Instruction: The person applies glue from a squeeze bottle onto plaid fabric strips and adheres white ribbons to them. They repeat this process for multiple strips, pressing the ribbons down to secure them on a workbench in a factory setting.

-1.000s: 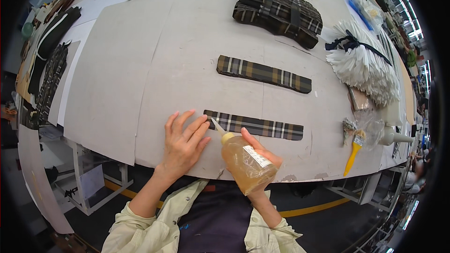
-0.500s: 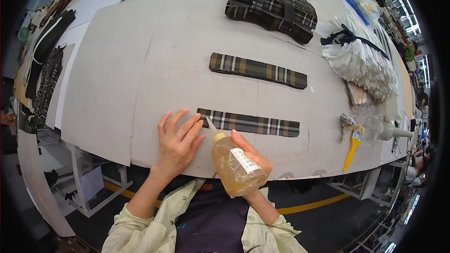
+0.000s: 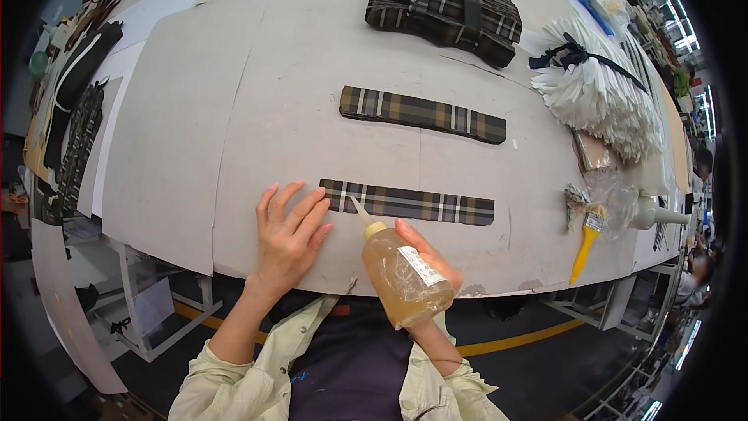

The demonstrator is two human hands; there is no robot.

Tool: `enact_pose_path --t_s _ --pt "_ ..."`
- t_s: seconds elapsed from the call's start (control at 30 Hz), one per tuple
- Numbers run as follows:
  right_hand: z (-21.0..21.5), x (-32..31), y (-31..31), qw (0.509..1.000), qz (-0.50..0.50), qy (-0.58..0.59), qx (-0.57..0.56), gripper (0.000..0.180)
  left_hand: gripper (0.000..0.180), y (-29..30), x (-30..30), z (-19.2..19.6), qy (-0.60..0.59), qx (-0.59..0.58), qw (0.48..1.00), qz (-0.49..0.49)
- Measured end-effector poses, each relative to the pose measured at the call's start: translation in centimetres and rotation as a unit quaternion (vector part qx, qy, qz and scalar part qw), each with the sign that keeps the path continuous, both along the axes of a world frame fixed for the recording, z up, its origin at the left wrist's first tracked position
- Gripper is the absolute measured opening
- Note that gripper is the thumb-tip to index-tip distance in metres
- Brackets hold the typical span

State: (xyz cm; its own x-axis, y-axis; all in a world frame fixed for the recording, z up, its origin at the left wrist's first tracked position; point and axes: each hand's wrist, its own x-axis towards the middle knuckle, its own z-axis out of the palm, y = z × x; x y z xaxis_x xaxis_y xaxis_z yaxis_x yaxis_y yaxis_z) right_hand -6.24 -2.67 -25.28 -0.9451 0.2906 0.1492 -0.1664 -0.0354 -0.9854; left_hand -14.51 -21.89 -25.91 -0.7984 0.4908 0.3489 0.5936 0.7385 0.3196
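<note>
A dark plaid strip (image 3: pixel 425 204) lies flat on the table close to me. My left hand (image 3: pixel 290 228) rests with fingers spread, its fingertips on the strip's left end. In my right hand (image 3: pixel 433 259) is a tilted squeeze bottle (image 3: pixel 401 279) of amber liquid with a label and a pale nozzle. The nozzle tip is at the strip's surface, a little right of my left fingertips. Farther off lies a second plaid strip or thin stack of strips (image 3: pixel 421 114), roughly parallel to the first.
A strapped bundle of plaid pieces (image 3: pixel 444 12) sits at the back. To the right are a tied bundle of white strips (image 3: pixel 600 93), a yellow-handled brush (image 3: pixel 584 249) and a whitish bottle (image 3: pixel 647 214) on its side. Dark plaid pieces (image 3: pixel 82 140) lie at the left edge.
The bottle in my right hand has moved right, its nozzle sliding along the strip away from the left end. My left hand stays at that end.
</note>
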Motion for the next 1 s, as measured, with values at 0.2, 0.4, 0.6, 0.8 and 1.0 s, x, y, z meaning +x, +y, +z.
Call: enact_pose_path --t_s 0.2,0.4,0.6,0.8,1.0 --pt "-0.4 0.0 0.8 0.995 -0.078 0.028 -0.055 0.036 0.030 0.2 0.0 0.2 0.009 -0.010 1.000 0.000" --pt "1.0 -0.4 2.1 0.989 -0.130 -0.015 0.062 0.030 0.030 0.4 0.1 0.2 0.010 -0.015 1.000 -0.003" --pt "1.1 0.2 3.1 0.983 -0.163 0.014 0.080 0.037 0.031 0.5 0.1 0.2 0.014 -0.018 1.000 -0.003" --pt "1.1 1.5 4.3 0.977 -0.213 0.005 0.030 0.037 0.029 0.7 0.2 0.2 0.020 -0.020 1.000 -0.004" --pt "0.7 2.6 6.2 0.958 -0.238 0.032 0.159 0.057 0.028 0.8 0.2 0.3 0.022 -0.023 0.999 -0.001"
